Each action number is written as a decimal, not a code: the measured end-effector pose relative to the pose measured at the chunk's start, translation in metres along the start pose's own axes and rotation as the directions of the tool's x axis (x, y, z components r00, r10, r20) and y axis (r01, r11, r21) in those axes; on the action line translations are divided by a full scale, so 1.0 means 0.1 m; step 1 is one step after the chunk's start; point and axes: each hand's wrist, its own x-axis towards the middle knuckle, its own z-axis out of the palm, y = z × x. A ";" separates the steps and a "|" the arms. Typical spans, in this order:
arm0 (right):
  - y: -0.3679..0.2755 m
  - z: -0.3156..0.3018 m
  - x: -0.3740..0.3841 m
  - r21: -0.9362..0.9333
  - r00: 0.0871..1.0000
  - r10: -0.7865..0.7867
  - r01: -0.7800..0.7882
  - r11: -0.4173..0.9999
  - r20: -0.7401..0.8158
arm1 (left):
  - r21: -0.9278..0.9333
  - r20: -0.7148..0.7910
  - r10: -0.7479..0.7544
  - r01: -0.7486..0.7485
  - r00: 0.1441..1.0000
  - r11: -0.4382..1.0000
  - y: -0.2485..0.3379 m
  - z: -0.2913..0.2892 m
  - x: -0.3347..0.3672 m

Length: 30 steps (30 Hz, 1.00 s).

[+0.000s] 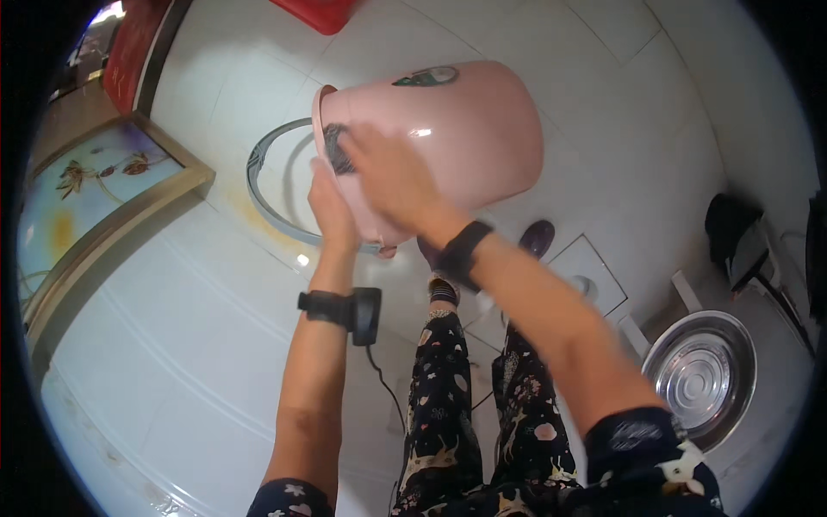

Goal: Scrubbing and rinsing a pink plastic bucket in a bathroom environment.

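A pink plastic bucket [482,129] is tipped on its side, its mouth facing left and its grey handle [267,207] hanging out past the rim. My left hand [332,207] grips the rim at the near side, the thumb lying up along it. With my right hand [392,177], slightly blurred, I press a dark grey steel wool scrubber [337,148] against the outer wall just behind the rim. The fingertips rest on the scrubber's right edge. A dark oval sticker [428,77] shows on the bucket's far side. Its inside is hidden from me.
White floor tiles surround my feet in dark shoes [537,239]. A round metal basin [699,379] stands at right, below a black-and-grey object [741,237] by the wall. At left is a framed flower panel [103,189]; a red plastic thing [319,10] lies at the top.
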 end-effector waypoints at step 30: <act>1.22 -0.69 -0.83 -0.285 0.882 0.454 -0.470 0.835 -0.122 | 0.418 0.197 -0.199 0.101 0.960 0.903 -0.37 -0.35 -0.70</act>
